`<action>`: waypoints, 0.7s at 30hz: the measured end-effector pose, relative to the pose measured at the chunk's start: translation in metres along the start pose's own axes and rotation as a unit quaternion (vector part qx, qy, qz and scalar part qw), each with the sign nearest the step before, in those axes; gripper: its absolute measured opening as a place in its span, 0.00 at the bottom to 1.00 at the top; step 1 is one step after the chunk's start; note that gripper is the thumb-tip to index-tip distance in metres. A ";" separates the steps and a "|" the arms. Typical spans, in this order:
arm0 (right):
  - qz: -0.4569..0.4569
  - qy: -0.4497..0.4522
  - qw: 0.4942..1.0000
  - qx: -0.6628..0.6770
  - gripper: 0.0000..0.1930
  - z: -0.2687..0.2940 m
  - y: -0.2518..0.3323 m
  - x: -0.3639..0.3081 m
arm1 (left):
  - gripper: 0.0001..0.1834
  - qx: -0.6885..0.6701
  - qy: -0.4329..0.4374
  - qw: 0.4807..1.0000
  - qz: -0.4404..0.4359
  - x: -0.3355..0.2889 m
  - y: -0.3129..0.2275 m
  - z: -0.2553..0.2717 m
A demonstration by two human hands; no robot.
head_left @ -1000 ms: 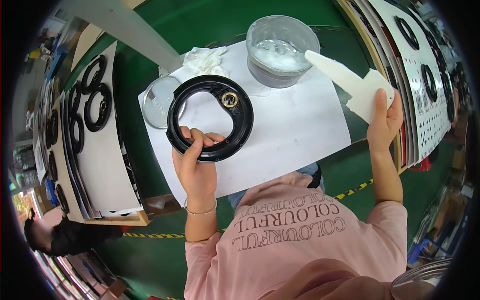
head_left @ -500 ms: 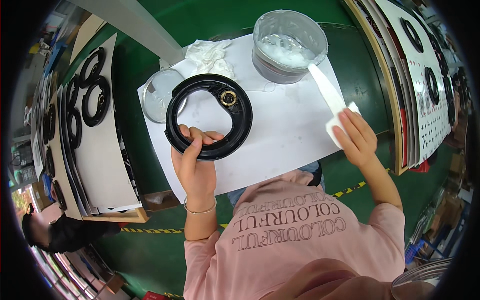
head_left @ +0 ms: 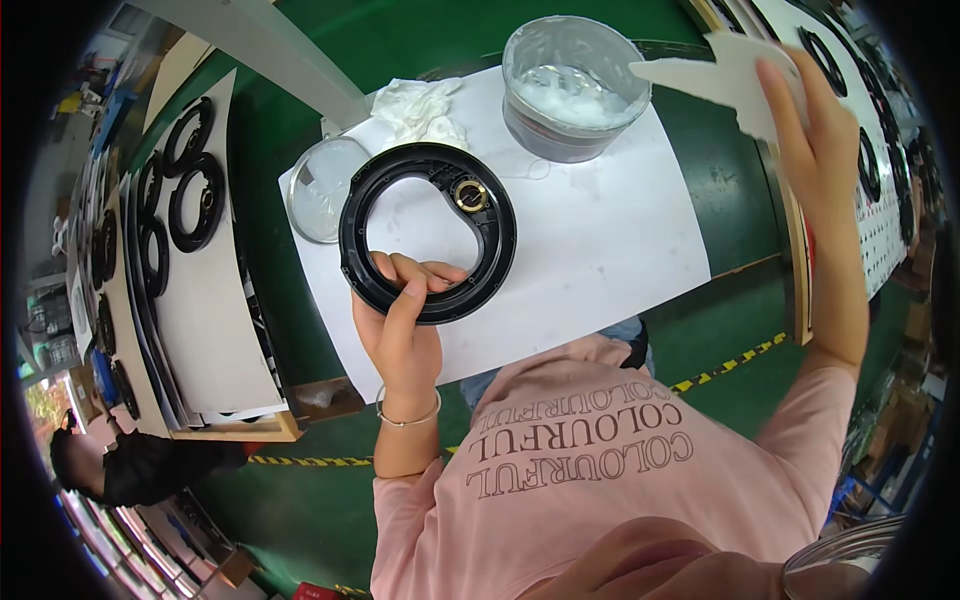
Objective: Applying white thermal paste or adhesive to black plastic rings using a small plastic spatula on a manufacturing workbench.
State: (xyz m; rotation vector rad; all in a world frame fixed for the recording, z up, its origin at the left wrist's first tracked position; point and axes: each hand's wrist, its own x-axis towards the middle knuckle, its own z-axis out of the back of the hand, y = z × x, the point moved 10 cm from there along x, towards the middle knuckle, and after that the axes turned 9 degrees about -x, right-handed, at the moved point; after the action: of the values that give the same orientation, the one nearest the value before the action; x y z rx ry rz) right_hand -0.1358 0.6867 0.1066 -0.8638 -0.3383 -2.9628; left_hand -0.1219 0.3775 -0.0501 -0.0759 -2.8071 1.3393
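My left hand (head_left: 402, 335) grips the lower edge of a black plastic ring-shaped housing (head_left: 494, 262), fingers through its opening and thumb on the near face. A gold-coloured round part (head_left: 470, 196) sits in the housing's wide upper right section. Raised at the far right, my right hand (head_left: 822, 150) is closed on a flat white spatula (head_left: 712, 82), its wide end at my fingers. The spatula's narrow tip points left, at the rim of a grey tub (head_left: 560, 145). White paste (head_left: 575, 98) lies inside the tub.
White paper (head_left: 590, 250) covers the table, with a clear round lid (head_left: 318, 205) and crumpled white tissue (head_left: 418, 108) on it. Boards (head_left: 225, 330) bearing black rings stand at left; more boards (head_left: 875, 245) stand at right. Another person (head_left: 140, 465) is at far left.
My right hand has swung up and to the right with the spatula, whose tip has turned to point left. My left hand and the housing have shifted slightly right.
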 end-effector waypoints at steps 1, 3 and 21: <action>0.044 0.038 0.998 -0.030 0.13 -0.005 0.011 0.010 | 0.08 0.001 -0.002 1.000 0.000 0.000 0.001 0.001; 0.062 0.100 0.989 -0.089 0.15 -0.014 0.018 0.022 | 0.08 0.001 -0.009 1.000 0.003 -0.001 0.003 0.002; -0.360 0.211 0.896 0.149 0.12 -0.043 -0.002 0.023 | 0.08 -0.062 0.003 0.998 0.017 0.008 0.005 -0.004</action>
State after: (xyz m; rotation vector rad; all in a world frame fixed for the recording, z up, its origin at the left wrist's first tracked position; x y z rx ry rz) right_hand -0.1781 0.6802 0.0826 -0.0225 -1.2795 -3.4418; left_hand -0.1299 0.3841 -0.0520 -0.1309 -2.8928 1.1679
